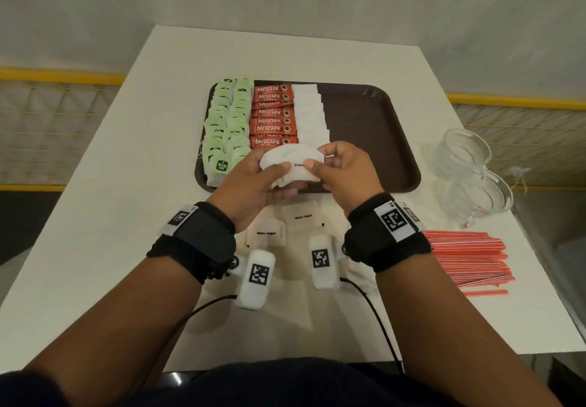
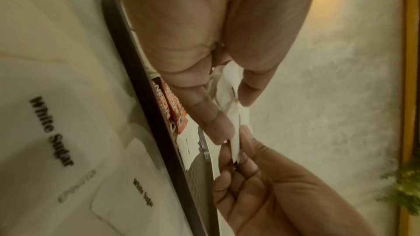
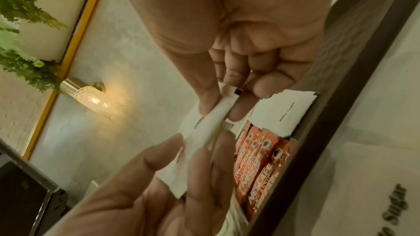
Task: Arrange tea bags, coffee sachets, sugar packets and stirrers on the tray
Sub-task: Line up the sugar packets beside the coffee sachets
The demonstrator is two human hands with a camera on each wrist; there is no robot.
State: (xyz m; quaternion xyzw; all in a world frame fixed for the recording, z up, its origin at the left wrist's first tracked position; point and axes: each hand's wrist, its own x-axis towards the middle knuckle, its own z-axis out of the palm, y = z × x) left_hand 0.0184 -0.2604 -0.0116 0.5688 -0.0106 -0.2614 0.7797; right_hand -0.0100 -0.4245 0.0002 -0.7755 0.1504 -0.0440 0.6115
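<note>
My left hand [image 1: 253, 181] and right hand [image 1: 341, 170], thumbs uppermost, both pinching sugar packets [image 1: 290, 164] between them, above the tray [image 1: 380, 140].

Tray [image 1: 390, 140] right half bare, reachable; glass cups [image 1: 475, 172] and stirrers [image 1: 469, 257] crowd table's right edge.

head: above, down | wrists: close (share tray [image 1: 374, 140])

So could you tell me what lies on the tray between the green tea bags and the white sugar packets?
A column of red Nescafe coffee sachets, seen in the head view, between tea bags and sugar packets.
</note>
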